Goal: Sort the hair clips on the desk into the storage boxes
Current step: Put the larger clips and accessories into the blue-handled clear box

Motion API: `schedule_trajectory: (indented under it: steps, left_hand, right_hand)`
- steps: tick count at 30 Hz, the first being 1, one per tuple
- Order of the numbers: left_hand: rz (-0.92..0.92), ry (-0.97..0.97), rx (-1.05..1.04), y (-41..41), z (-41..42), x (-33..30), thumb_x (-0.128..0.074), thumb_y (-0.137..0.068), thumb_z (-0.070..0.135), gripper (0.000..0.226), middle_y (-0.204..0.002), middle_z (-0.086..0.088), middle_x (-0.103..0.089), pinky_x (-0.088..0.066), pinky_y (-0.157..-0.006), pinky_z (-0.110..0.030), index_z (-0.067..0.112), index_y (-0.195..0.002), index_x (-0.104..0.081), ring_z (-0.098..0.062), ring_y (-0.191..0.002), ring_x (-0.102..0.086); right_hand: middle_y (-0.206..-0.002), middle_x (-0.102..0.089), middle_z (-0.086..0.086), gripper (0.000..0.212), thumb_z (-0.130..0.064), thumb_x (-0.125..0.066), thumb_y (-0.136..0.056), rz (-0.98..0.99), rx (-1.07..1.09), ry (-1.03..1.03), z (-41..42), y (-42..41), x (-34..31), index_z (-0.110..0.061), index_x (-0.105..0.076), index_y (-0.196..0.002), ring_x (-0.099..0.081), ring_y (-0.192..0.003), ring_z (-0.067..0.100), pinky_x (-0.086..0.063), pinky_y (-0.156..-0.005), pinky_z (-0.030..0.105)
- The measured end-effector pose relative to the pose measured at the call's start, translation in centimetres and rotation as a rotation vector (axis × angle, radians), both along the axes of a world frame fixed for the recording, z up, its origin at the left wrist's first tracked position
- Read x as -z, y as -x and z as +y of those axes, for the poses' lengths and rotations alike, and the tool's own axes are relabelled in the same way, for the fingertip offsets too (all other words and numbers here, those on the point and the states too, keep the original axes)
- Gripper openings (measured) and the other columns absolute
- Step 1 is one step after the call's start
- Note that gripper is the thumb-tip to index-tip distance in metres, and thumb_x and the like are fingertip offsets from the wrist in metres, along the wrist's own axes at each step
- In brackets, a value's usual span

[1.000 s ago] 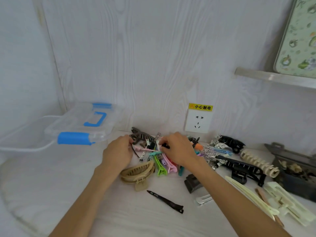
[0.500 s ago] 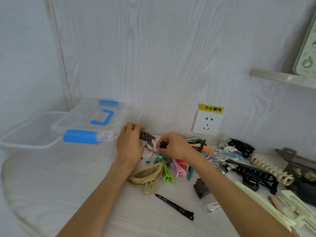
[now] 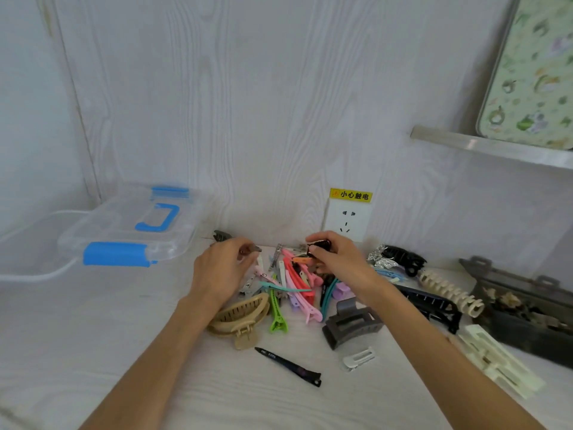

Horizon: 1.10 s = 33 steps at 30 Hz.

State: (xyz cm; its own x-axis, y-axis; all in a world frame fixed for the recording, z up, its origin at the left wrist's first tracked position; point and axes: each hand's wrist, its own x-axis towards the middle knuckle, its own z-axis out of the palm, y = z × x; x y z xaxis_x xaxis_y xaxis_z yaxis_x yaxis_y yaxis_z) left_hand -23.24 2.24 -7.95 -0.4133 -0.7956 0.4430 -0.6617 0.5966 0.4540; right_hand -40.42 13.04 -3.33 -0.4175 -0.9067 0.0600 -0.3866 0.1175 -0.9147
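Note:
A heap of coloured hair clips (image 3: pixel 294 280) lies on the white desk below the wall socket. My left hand (image 3: pixel 221 271) hovers at the heap's left edge and pinches a dark grey-brown clip (image 3: pixel 249 250). My right hand (image 3: pixel 338 259) is over the back of the heap and pinches a small black clip (image 3: pixel 319 245). A beige claw clip (image 3: pixel 240 318), a green clip (image 3: pixel 277 315) and a grey claw clip (image 3: pixel 348 324) lie nearer me. A clear storage box with blue latches (image 3: pixel 130 231) stands at the left, closed.
A thin black clip (image 3: pixel 288 366) and a white clip (image 3: pixel 359 358) lie near the front. Black, cream and silver clips spread to the right toward a dark box (image 3: pixel 527 308) holding items. A lower clear container (image 3: pixel 28 243) sits far left. A shelf (image 3: pixel 490 147) juts out upper right.
Both hands have lifted out of the heap, each with a clip pinched. The left hand drew back from the wall toward the heap's left edge, and the view shifted.

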Motion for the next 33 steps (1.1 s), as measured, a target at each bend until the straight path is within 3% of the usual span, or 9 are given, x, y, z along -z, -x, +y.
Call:
schedule_trajectory:
  steps: [3,6,9,14,17,20,23,27,33]
  left_hand:
    - [0.113,-0.052,0.099,0.3,1.4,-1.1,-0.053,-0.093,0.035,0.023,-0.109,0.01,-0.068,-0.043,-0.073,-0.024,0.031,-0.114,-0.06,-0.008,-0.093,-0.062]
    - [0.244,-0.112,0.215,1.8,3.6,-4.2,-0.059,-0.09,0.028,0.02,-0.1,0.015,-0.068,-0.048,-0.077,-0.024,0.03,-0.11,-0.063,0.001,-0.082,-0.06]
    - [0.207,-0.107,0.392,5.5,7.7,-8.1,-0.061,-0.089,0.03,0.02,-0.092,0.024,-0.061,-0.048,-0.075,-0.021,0.034,-0.108,-0.062,0.007,-0.08,-0.058]
    - [0.089,-0.157,0.636,15.6,14.8,-9.2,-0.058,-0.089,0.032,0.02,-0.101,0.016,-0.066,-0.046,-0.079,-0.024,0.03,-0.109,-0.063,-0.002,-0.087,-0.061]
    - [0.025,-0.204,0.708,21.8,18.0,-7.6,-0.057,-0.09,0.028,0.022,-0.112,0.006,-0.068,-0.05,-0.089,-0.032,0.025,-0.111,-0.063,-0.014,-0.102,-0.063]
    - [-0.037,-0.189,0.722,25.6,20.2,-6.1,-0.055,-0.091,0.029,0.025,-0.115,0.003,-0.068,-0.05,-0.09,-0.034,0.022,-0.114,-0.062,-0.019,-0.108,-0.062]
    - [-0.107,-0.148,0.73,27.1,21.4,-5.2,-0.053,-0.092,0.03,0.033,-0.116,0.0,-0.068,-0.048,-0.091,-0.034,0.022,-0.124,-0.057,-0.021,-0.11,-0.061]
    - [-0.135,-0.115,0.717,25.1,20.2,-5.2,-0.05,-0.093,0.028,0.036,-0.118,0.004,-0.067,-0.046,-0.096,-0.038,0.025,-0.129,-0.054,-0.019,-0.108,-0.062]
    - [-0.137,-0.064,0.533,14.1,14.4,-6.1,-0.053,-0.093,0.023,0.028,-0.124,0.012,-0.063,-0.045,-0.094,-0.027,0.031,-0.119,-0.062,-0.01,-0.11,-0.059]
  right_hand:
    - [-0.094,-0.067,0.005,0.01,-0.009,-0.061,-0.088,-0.043,0.056,0.104,4.0,1.9,-0.8,-0.014,-0.064,-0.096,-0.067,-0.074,0.013,-0.052,-0.062,0.014]
    - [-0.094,-0.069,-0.002,0.012,-0.009,-0.066,-0.084,0.004,0.105,0.118,8.1,4.5,-1.5,-0.019,-0.068,-0.09,-0.066,-0.07,0.003,-0.05,-0.058,0.01]
    - [-0.09,-0.069,0.0,0.014,-0.007,-0.064,-0.085,0.011,0.229,0.126,12.2,7.9,-2.1,-0.018,-0.068,-0.09,-0.063,-0.062,0.003,-0.05,-0.056,0.01]
    - [-0.094,-0.066,0.01,0.014,-0.004,-0.063,-0.085,0.076,0.494,0.117,18.4,13.9,-2.5,-0.01,-0.067,-0.097,-0.059,-0.071,0.013,-0.047,-0.056,0.012]
    - [-0.097,-0.066,0.007,0.013,-0.004,-0.064,-0.084,0.274,0.615,0.081,21.3,17.0,-2.5,-0.011,-0.068,-0.095,-0.058,-0.086,0.016,-0.045,-0.072,0.022]
    - [-0.104,-0.062,0.0,0.02,-0.002,-0.058,-0.087,0.468,0.497,-0.089,22.8,19.4,-1.8,-0.014,-0.065,-0.1,-0.056,-0.097,0.014,-0.042,-0.09,0.025]
    - [-0.124,-0.054,-0.001,0.036,-0.002,-0.047,-0.093,0.425,0.335,-0.208,23.6,20.6,-1.4,-0.02,-0.055,-0.123,-0.05,-0.118,0.015,-0.039,-0.103,0.029]
    - [-0.123,-0.053,-0.004,0.04,-0.002,-0.037,-0.097,0.195,0.328,-0.088,23.9,20.0,-2.1,-0.019,-0.044,-0.132,-0.044,-0.118,0.007,-0.032,-0.098,0.02]
    - [-0.104,-0.065,0.001,0.027,0.003,-0.047,-0.092,0.224,0.257,0.062,19.5,15.5,-2.1,-0.018,-0.062,-0.1,-0.06,-0.093,0.006,-0.046,-0.077,0.013]
